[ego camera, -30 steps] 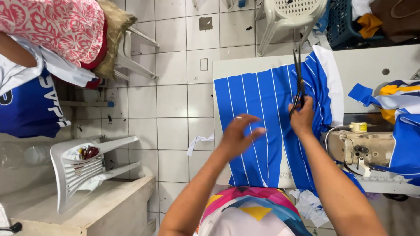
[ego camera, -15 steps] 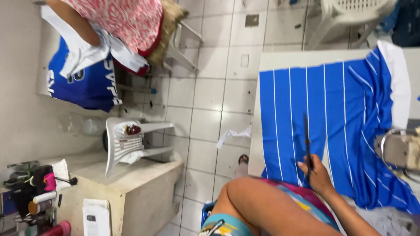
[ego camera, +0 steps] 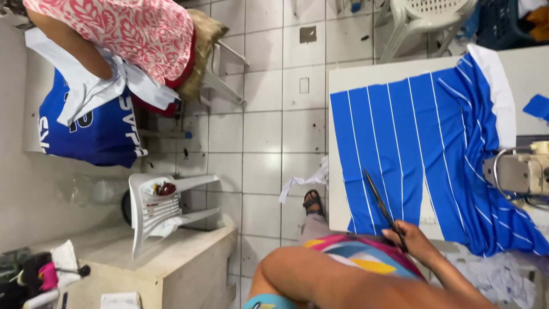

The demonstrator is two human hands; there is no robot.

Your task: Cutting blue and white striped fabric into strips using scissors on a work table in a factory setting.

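A blue fabric with thin white stripes [ego camera: 423, 131] lies spread on a white table [ego camera: 366, 71]. My right hand [ego camera: 413, 241] is at the table's near edge, closed on the handles of black scissors [ego camera: 378, 200]. The blades lie flat on the blue fabric, pointing away from me. My left arm [ego camera: 343, 283] crosses the bottom of the view, and its hand is out of sight. A colourful garment [ego camera: 357, 252] on my body covers the table's near edge.
A sewing machine [ego camera: 520, 171] stands on the fabric's right part. Another person in a pink patterned top [ego camera: 126, 28] handles a blue jersey [ego camera: 91, 134] at upper left. White plastic chairs [ego camera: 163, 209], a low counter [ego camera: 171, 263], a fabric scrap [ego camera: 303, 182] and my sandalled foot [ego camera: 313, 203] are on the tiled floor.
The view has swung left. My left hand has come off the fabric and left the view. My right hand has drawn the scissors back to the fabric's near edge.
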